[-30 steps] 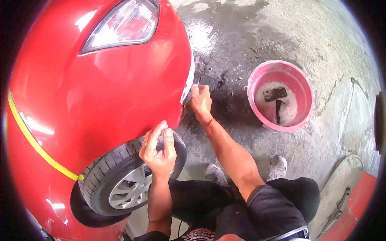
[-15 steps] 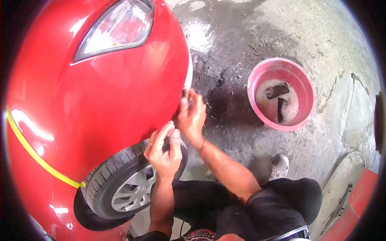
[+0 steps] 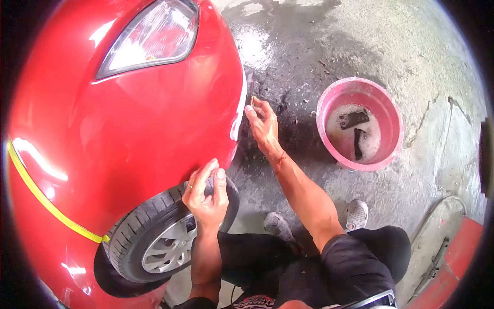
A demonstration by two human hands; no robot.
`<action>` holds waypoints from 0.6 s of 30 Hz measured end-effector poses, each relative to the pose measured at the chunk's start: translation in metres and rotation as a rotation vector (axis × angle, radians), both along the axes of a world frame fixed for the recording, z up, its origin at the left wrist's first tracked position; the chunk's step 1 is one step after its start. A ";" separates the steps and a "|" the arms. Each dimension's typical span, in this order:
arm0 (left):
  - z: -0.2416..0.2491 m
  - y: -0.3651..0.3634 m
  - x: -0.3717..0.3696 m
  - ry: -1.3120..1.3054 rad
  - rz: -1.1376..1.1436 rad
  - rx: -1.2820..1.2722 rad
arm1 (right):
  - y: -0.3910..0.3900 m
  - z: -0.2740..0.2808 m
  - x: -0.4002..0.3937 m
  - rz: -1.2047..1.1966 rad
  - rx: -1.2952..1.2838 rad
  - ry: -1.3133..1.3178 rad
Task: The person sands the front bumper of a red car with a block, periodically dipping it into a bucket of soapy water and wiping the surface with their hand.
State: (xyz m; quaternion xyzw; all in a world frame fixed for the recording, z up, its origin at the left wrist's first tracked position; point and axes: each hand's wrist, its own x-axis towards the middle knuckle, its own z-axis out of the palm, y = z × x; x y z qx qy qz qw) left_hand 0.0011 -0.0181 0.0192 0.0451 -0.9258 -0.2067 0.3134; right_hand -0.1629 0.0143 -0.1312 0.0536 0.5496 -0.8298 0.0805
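My right hand (image 3: 264, 126) grips a small dark block (image 3: 249, 100) between thumb and fingers, right beside the lower edge of the red bumper (image 3: 170, 123). White streaks (image 3: 237, 121) run along that edge. Above the front wheel (image 3: 167, 250), my left hand (image 3: 207, 198) has its palm up, with fingers and thumb raised and apart, fingertips at the bumper's lower corner by the wheel arch. Nothing shows in the left hand.
A pink bucket (image 3: 324, 141) with sudsy water stands on the wet concrete floor (image 3: 293, 49) to the right, two dark pieces in it. Yellow tape (image 3: 51, 202) crosses the red bodywork. A grey and red panel (image 3: 437, 247) lies at lower right.
My right hand has moved forward and outward along the bumper edge, bringing the dark block and white streaks into clearer view. My left hand has barely shifted.
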 end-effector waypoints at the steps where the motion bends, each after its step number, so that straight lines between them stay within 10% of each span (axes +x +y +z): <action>1: 0.000 0.000 -0.001 -0.002 0.008 0.000 | 0.000 0.001 0.004 0.051 -0.107 -0.085; 8: -0.006 0.005 -0.014 -0.007 -0.071 0.025 | -0.033 0.018 0.130 -0.321 -0.029 0.193; 18: -0.001 0.006 -0.015 0.020 -0.003 0.029 | -0.014 0.042 0.097 -0.299 0.169 0.346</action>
